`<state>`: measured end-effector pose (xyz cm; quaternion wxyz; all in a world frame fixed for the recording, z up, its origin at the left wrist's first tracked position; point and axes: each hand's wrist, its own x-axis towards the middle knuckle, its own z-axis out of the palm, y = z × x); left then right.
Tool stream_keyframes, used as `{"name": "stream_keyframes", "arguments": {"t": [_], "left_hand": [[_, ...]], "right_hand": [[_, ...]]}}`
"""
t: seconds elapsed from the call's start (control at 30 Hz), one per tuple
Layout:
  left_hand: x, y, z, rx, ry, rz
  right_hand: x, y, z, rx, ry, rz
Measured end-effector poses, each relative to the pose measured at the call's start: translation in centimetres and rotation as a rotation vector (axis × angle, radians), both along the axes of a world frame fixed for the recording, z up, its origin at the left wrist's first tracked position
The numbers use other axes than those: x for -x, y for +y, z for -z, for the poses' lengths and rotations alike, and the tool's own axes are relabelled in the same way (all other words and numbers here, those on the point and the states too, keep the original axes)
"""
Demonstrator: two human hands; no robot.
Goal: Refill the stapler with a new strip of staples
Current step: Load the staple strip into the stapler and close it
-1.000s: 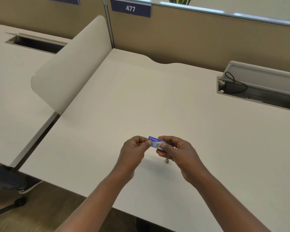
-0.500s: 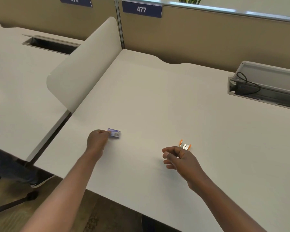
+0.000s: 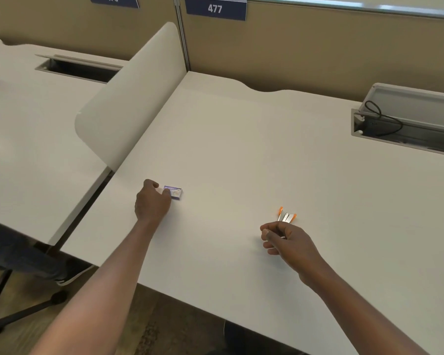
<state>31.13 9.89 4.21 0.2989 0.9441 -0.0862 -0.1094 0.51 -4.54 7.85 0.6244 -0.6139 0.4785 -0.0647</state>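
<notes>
A small blue staple box (image 3: 174, 192) lies on the white desk (image 3: 241, 149), left of centre, with my left hand (image 3: 151, 202) gripping its near end. A small orange and silver stapler (image 3: 286, 217) lies opened out on the desk to the right. My right hand (image 3: 286, 239) hovers just in front of the stapler, thumb and forefinger pinched together. A thin pale sliver that looks like a staple strip shows between the fingers, though most of it is hidden.
A rounded white divider panel (image 3: 128, 98) stands along the desk's left side. An open cable tray (image 3: 405, 124) with a black cord is set into the desk at the back right. A tan partition with a "477" sign (image 3: 215, 8) closes the back. Another person's shoe (image 3: 72, 276) is on the floor at the left.
A second ago both hands held the staple box together. My left hand has carried the box left and down to the desk, uncovering the stapler by my right hand.
</notes>
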Motion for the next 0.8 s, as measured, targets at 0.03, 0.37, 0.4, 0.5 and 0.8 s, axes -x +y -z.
{"name": "stream_keyframes", "arguments": {"t": [0.03, 0.37, 0.4, 0.5, 0.8], "left_hand": [[0.6, -0.3, -0.3, 0.015, -0.034, 0.01], [14.2, -9.0, 0.7, 0.127, 0.149, 0.628], [15.4, -10.0, 0.9, 0.123, 0.159, 0.668], [17.7, -12.3, 1.0, 0.075, 0.158, 0.795], [19.6, -14.8, 0.3, -0.096, 0.083, 0.913]], "right_hand": [[0.2, -0.3, 0.1, -0.002, 0.002, 0.015], [2.8, -2.9, 1.6, 0.064, 0.088, 0.194], [3.0, -3.1, 1.7, 0.065, 0.094, 0.217], [3.5, -3.3, 2.1, 0.057, 0.098, 0.258], [4.1, -3.5, 2.6, -0.001, 0.054, 0.294]]}}
